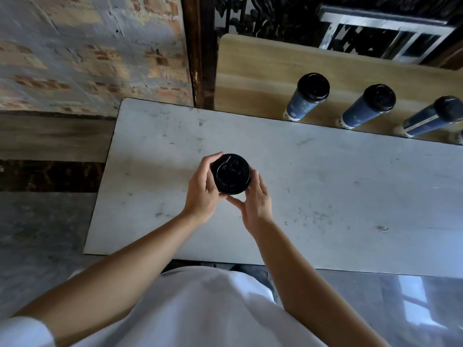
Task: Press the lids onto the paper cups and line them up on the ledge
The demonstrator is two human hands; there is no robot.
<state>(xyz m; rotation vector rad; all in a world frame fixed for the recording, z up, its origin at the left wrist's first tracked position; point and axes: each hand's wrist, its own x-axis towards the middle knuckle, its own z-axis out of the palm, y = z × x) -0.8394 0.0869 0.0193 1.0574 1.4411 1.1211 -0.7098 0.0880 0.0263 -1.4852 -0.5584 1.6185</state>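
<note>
Holding the black lid (230, 174) from both sides, the left hand (203, 189) and right hand (255, 199) curled round its rim, likely to push it down evenly. The paper cup beneath was hidden, over the white table (325, 196). Three lidded cups (363, 111) lined the far wooden ledge (250, 71), with room left.

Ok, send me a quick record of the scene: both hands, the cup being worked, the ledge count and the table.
left hand: grips held cup from its left side
right hand: wraps its right side, thumb at near edge
held cup: black lid on top, over the table; seating cannot be told
table: white, scuffed
ledge: wooden, beyond the table
on ledge: three lidded blue cups in a row, first cup, second cup, third cup; sliver of another at the right frame edge
</note>
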